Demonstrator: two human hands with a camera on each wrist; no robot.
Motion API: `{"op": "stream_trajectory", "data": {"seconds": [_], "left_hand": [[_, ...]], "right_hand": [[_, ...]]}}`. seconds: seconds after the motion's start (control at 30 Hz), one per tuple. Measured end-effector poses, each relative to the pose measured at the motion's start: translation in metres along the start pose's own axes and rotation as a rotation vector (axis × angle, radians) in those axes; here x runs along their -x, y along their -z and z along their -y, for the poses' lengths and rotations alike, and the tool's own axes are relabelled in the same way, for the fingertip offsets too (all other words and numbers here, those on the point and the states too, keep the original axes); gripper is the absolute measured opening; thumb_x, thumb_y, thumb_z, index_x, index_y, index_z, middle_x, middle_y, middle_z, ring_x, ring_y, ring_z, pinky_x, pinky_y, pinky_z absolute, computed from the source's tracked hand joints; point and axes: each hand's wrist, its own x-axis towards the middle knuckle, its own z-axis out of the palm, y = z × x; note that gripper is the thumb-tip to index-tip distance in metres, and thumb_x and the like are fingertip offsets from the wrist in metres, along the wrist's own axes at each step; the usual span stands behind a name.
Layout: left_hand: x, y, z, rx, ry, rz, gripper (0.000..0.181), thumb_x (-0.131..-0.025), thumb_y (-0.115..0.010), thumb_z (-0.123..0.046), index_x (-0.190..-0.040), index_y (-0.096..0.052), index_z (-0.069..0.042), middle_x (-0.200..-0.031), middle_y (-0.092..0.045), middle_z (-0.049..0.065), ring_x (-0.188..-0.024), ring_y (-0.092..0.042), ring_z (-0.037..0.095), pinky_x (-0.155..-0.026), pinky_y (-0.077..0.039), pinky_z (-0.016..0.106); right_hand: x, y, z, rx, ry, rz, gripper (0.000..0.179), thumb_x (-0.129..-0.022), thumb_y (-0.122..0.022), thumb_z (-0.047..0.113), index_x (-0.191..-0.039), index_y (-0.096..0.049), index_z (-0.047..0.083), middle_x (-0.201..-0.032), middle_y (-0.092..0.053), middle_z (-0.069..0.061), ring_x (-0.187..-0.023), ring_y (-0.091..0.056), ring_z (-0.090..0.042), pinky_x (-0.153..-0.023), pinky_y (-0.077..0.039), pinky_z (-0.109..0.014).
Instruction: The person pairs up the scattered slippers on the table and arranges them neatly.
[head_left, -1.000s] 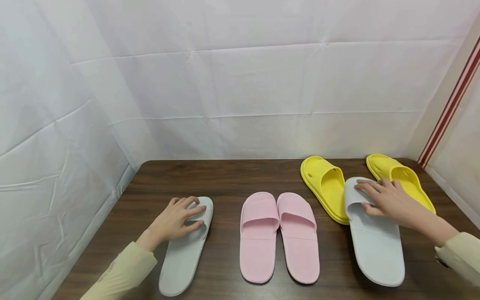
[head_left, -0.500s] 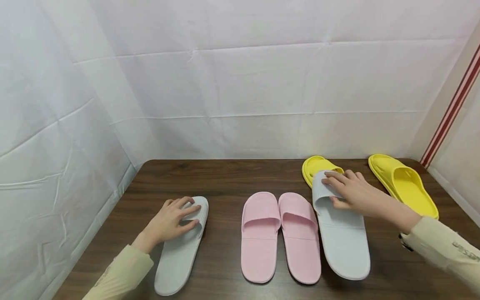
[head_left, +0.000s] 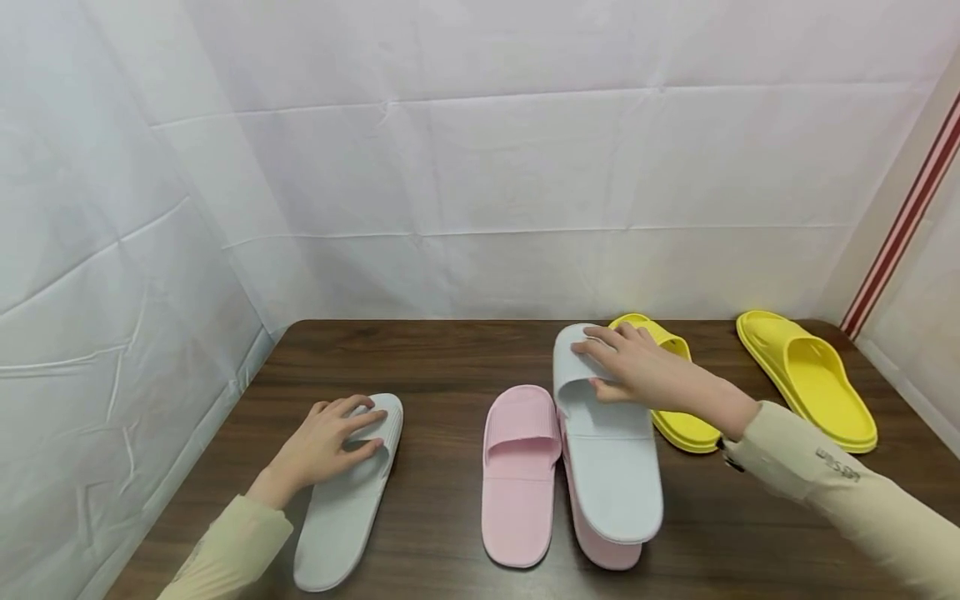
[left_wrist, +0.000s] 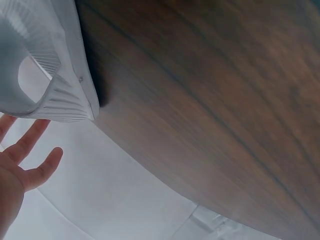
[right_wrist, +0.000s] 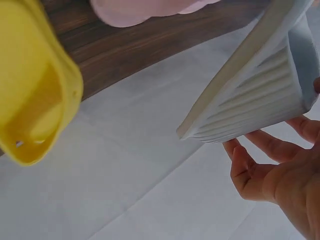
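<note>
My left hand is on the ribbed strap of a pale grey-white slide slipper at the table's left, its thumb at the strap's opening. In the left wrist view the fingers reach the outside of that strap. My right hand holds the matching slipper by its strap, raised with the sole tilted, over the right one of two pink slippers. The pink left slipper lies flat in full view; the pink right slipper is mostly covered. The right wrist view shows fingers against the strap.
A yellow slipper lies at the back, partly behind my right forearm. Its mate, another yellow slipper, is near the right back corner. White cloth hangs behind the dark wooden table.
My right hand has carried its slipper leftward, from beside the yellow pair to over the pink right slipper. The left hand and its slipper have shifted slightly left.
</note>
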Motion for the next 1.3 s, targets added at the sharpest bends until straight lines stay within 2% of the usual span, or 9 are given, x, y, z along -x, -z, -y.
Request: {"op": "stream_trajectory", "data": {"seconds": [0.17,0.4,0.6,0.87,1.1,1.3], "left_hand": [[0.005,0.002,0.005,0.006,0.032,0.008,0.039,-0.078,-0.065,-0.034,-0.114,-0.062,-0.020,-0.113,-0.058,0.008,-0.101,-0.056,0.026,-0.082,-0.038,0.052],[0.010,0.005,0.012,0.019,0.076,0.026,0.041,-0.080,-0.063,-0.036,-0.118,-0.059,-0.021,-0.119,-0.057,0.009,-0.107,-0.054,0.031,-0.082,-0.036,0.055],[0.013,0.008,0.017,0.039,0.125,0.043,0.041,-0.081,-0.061,-0.038,-0.119,-0.058,-0.022,-0.121,-0.056,0.010,-0.107,-0.055,0.030,-0.082,-0.035,0.055],[0.014,0.011,0.022,0.052,0.154,0.068,0.040,-0.082,-0.059,-0.038,-0.120,-0.058,-0.022,-0.122,-0.054,0.012,-0.105,-0.057,0.029,-0.086,-0.031,0.057],[0.017,0.012,0.029,0.056,0.198,0.084,0.041,-0.084,-0.058,-0.038,-0.122,-0.056,-0.024,-0.125,-0.050,0.014,-0.111,-0.049,0.037,-0.087,-0.028,0.061],[0.018,0.012,0.034,0.069,0.222,0.077,0.040,-0.085,-0.057,-0.038,-0.122,-0.055,-0.024,-0.125,-0.049,0.016,-0.108,-0.049,0.040,-0.085,-0.027,0.062]], "right_hand": [[-0.018,-0.001,0.013,-0.013,0.018,0.024,0.040,-0.082,-0.055,0.027,-0.118,-0.051,0.010,-0.122,-0.051,-0.017,-0.097,-0.049,-0.034,-0.078,-0.039,-0.046],[-0.039,-0.006,0.032,-0.019,0.036,0.037,0.041,-0.083,-0.056,0.032,-0.119,-0.053,0.013,-0.117,-0.053,-0.015,-0.095,-0.049,-0.032,-0.073,-0.038,-0.042],[-0.050,-0.012,0.045,-0.022,0.045,0.060,0.039,-0.083,-0.057,0.033,-0.118,-0.055,0.016,-0.110,-0.055,-0.015,-0.091,-0.049,-0.029,-0.069,-0.034,-0.036],[-0.066,-0.022,0.056,-0.013,0.068,0.089,0.037,-0.085,-0.055,0.036,-0.117,-0.055,0.017,-0.107,-0.058,-0.012,-0.087,-0.052,-0.027,-0.065,-0.032,-0.032],[-0.082,-0.033,0.070,-0.120,0.002,0.172,0.041,-0.087,-0.052,0.039,-0.120,-0.053,0.014,-0.112,-0.059,-0.012,-0.091,-0.054,-0.029,-0.071,-0.035,-0.037],[-0.097,-0.042,0.087,-0.160,-0.021,0.143,0.040,-0.086,-0.054,0.041,-0.116,-0.054,0.014,-0.112,-0.060,-0.009,-0.087,-0.055,-0.028,-0.069,-0.032,-0.034]]}}
